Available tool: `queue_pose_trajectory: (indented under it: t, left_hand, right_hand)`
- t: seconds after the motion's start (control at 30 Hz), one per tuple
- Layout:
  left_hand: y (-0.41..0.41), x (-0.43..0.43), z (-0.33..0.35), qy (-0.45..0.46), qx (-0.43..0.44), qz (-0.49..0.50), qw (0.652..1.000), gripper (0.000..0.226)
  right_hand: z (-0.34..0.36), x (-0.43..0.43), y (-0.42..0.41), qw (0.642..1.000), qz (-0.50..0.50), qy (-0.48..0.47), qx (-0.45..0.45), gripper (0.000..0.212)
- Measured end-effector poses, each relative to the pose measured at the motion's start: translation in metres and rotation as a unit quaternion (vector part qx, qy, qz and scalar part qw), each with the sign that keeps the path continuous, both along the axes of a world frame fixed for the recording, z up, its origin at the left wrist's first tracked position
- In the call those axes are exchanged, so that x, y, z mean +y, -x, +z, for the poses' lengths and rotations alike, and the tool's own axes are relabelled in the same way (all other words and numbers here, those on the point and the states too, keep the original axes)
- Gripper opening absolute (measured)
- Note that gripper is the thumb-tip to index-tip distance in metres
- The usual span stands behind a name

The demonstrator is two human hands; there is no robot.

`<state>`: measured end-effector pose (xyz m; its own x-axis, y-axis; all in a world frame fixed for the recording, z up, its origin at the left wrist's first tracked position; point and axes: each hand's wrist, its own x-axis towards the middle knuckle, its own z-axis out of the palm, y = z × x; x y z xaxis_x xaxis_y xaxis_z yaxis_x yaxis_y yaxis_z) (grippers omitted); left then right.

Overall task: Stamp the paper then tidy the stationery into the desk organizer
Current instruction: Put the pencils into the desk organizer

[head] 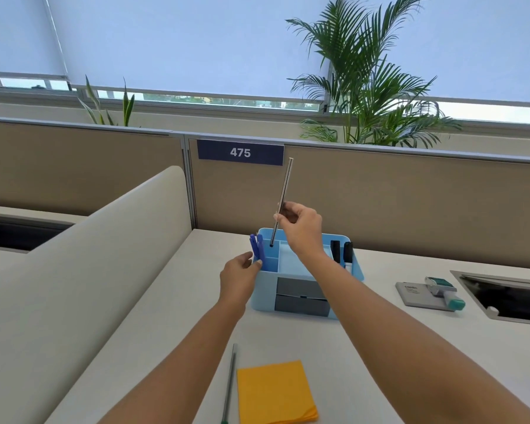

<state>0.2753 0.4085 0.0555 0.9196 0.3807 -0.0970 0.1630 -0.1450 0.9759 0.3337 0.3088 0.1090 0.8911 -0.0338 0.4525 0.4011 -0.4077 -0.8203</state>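
Note:
A light blue desk organizer (357, 272) stands on the white desk. My right hand (300, 228) pinches a thin ruler (285, 188) held nearly upright, its lower tip just above a back left compartment. My left hand (239, 276) rests against the organizer's left wall, thumb by two blue pens (257, 247) standing in the left compartment. Two black markers (341, 250) stand in the right compartment. A stack of yellow paper (274, 390) lies near the front edge, with a green pencil (229, 384) beside it on the left. A teal stamp (444, 290) lies on a grey ink pad (413, 296) at the right.
A beige partition with a sign reading 475 (240, 152) runs behind the desk. A white curved divider (98, 255) borders the left side. A cable cut-out (508, 296) opens in the desk at the far right. Plants stand behind the partition.

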Motion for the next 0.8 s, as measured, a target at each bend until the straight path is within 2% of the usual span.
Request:
queue_pose_trajectory:
  t: [0.13,0.3,0.57,0.8]
  left_hand:
    - [0.001,-0.001,0.001,-0.009,-0.010,-0.005,1.000,0.043]
    - [0.002,-0.001,0.000,-0.017,-0.022,-0.006,1.000,0.040]
    - [0.002,-0.003,-0.003,-0.012,-0.027,-0.003,1.000,0.040]
    - [0.013,-0.001,-0.001,0.017,-0.012,0.012,1.000,0.036]
  right_hand:
    - [-0.013,0.000,-0.004,0.993,0.016,0.111,0.029,0.027]
    - [-0.029,-0.002,-0.007,0.979,0.022,0.185,0.082,0.031]
    - [-0.032,-0.003,-0.003,0.973,0.031,0.212,0.090,0.031]
    - [-0.027,-0.011,0.022,0.972,0.037,0.228,0.049,0.027]
